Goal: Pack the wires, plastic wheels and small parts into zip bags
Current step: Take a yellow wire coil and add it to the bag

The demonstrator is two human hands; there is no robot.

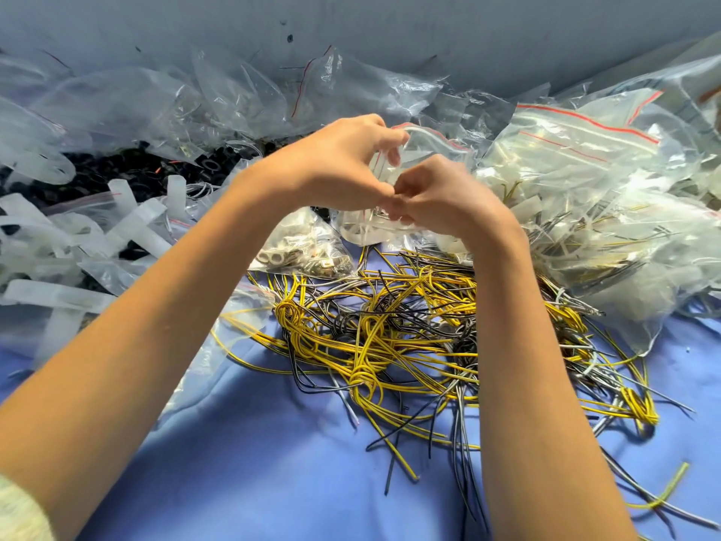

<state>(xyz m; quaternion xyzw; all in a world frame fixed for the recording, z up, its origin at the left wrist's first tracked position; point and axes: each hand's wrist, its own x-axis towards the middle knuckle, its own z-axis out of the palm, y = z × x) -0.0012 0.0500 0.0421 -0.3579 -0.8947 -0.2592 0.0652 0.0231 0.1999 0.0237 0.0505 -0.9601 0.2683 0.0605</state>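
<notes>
1. Zip bag [423, 139]: clear, with a red strip at the mouth. It is held up between both hands above the far edge of the wire pile. White content is seen in its lower part, but it cannot be identified.
2. Left hand [338, 162]: raised, with the fingers curled over the mouth of the zip bag, which is pinched at its left side.
3. Right hand [441, 197]: slightly blurred, with the fingers bunched and pinched on the zip bag just below the mouth. It is touching the left hand at the thumb. Whether a part is also held cannot be told.
4. Wires [390, 337]: yellow, black and grey, some knotted into small bundles. They are heaped loose on the cloth, under and between the forearms.
5. Parts bag [308, 253]: a small zip bag filled with white tubes and metal pieces. It is laid just beyond the wires, below the left hand.
6. Wheels [117, 171]: black and piled at the left rear, partly covered by plastic.
7. Strips [134, 224]: translucent white, scattered over the left side.
8. Filled bags [585, 169]: stacked at the right, with wires and white pieces seen inside.
9. Empty bags [234, 83]: heaped along the grey wall [390, 29].
10. Cloth [273, 443]: blue, spread under everything.
11. Sleeve [17, 513]: pale knit, seen at the lower left corner.
</notes>
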